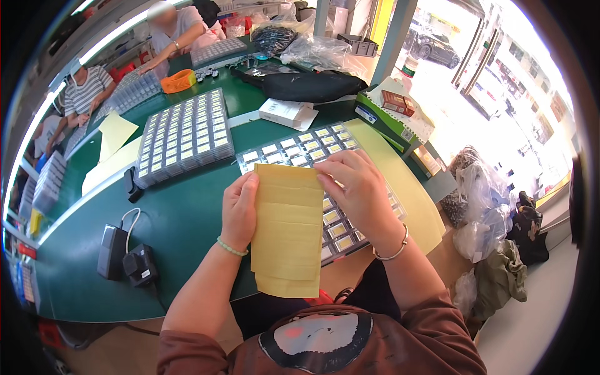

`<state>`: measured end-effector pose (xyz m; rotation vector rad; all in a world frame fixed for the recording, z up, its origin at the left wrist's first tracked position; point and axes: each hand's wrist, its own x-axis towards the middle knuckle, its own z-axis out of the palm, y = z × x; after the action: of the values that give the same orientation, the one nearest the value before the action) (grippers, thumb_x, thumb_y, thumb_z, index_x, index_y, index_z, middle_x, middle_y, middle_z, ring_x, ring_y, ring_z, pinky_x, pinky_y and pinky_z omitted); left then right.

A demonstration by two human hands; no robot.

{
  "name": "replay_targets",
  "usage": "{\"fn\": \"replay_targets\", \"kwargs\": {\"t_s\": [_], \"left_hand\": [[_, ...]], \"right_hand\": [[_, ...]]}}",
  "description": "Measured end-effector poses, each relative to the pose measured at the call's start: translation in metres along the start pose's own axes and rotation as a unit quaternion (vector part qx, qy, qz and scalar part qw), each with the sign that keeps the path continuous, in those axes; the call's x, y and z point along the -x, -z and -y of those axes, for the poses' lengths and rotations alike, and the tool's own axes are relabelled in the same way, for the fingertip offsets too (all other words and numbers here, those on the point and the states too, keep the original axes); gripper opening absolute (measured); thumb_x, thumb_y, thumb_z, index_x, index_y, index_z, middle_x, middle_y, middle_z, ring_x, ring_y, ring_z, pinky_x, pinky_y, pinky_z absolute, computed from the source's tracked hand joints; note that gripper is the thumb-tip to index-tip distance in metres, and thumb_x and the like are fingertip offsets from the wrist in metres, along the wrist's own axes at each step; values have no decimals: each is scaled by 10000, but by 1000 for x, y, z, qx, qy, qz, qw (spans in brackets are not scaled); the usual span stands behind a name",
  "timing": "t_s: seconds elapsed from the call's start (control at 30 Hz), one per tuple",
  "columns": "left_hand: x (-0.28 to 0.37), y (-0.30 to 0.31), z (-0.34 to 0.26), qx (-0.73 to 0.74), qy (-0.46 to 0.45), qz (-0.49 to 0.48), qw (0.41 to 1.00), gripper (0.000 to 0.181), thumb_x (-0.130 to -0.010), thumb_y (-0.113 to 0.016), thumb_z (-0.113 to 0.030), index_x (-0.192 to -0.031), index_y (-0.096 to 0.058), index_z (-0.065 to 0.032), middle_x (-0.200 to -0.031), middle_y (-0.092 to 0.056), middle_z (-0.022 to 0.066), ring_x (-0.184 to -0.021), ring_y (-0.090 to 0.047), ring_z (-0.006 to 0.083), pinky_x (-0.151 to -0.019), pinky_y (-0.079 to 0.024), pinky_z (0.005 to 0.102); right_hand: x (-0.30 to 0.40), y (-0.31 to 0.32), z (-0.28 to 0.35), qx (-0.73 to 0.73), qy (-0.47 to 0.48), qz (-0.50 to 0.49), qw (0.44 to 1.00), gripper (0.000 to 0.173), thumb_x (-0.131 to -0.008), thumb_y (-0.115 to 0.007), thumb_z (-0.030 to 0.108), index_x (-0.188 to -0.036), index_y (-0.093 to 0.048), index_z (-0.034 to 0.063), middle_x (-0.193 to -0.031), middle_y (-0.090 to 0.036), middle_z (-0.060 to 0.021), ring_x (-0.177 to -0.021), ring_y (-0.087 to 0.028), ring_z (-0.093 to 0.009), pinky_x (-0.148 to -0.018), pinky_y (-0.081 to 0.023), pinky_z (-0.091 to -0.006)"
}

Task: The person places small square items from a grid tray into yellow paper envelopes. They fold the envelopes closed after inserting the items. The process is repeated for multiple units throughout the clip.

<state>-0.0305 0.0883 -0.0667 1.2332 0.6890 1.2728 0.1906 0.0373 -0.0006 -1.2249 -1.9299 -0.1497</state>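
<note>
A yellow paper sheet (287,225), creased across and apparently doubled at its lower end, hangs before my chest. My left hand (240,206) grips its left edge with the thumb on the front face. At the upper right corner, my right hand (358,187) pinches the paper between thumb and fingers. Behind and below lies a clear plastic tray (316,145) holding many small square parts with yellow-white faces. The paper and my right hand cover much of this tray.
Stacked trays of similar parts (185,136) stand to the left. Power adapters (140,265) with cables lie near the front left of the green table (197,225). Larger yellow sheets (412,211), a green box (379,119) and a black bag (309,86) lie around. Other people work across the table.
</note>
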Motion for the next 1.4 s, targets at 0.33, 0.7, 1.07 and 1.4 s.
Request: {"fn": "replay_targets", "kwargs": {"t_s": [0.33, 0.7, 1.07, 1.4], "left_hand": [[-8, 3, 0, 34, 59, -56, 996, 337, -1041, -447, -240, -1078, -665, 14, -973, -680, 46, -833, -633, 102, -749, -520, 246], [-28, 36, 25, 202, 155, -105, 961, 392, -1018, -399, -311, -1095, -638, -10, -984, -697, 82, -852, -674, 178, -783, -549, 316], [-26, 35, 25, 156, 162, -125, 966, 411, -1017, -407, -327, -1095, -657, -11, -985, -713, 82, -861, -684, 177, -789, -552, 311], [-26, 36, 28, 170, 150, -113, 967, 424, -1020, -403, -332, -1130, -648, -3, -1032, -711, 93, -910, -684, 190, -823, -552, 323]], "right_hand": [[4, -5, -1, -143, -19, -125, 982, 107, -857, -712, 43, -964, -716, 46, -908, -680, -52, -800, -637, -187, -725, -520, -309], [-2, -29, -30, -180, -289, 143, 929, 200, -887, -686, 167, -964, -725, -13, -840, -722, -132, -770, -670, -214, -732, -525, -334], [1, -36, -38, -180, -303, 161, 922, 197, -899, -674, 177, -965, -720, -3, -834, -719, -127, -761, -667, -225, -733, -520, -335], [1, -38, -28, -133, -259, 149, 945, 176, -890, -696, 153, -966, -727, -3, -837, -722, -115, -734, -660, -194, -716, -523, -313]]}}
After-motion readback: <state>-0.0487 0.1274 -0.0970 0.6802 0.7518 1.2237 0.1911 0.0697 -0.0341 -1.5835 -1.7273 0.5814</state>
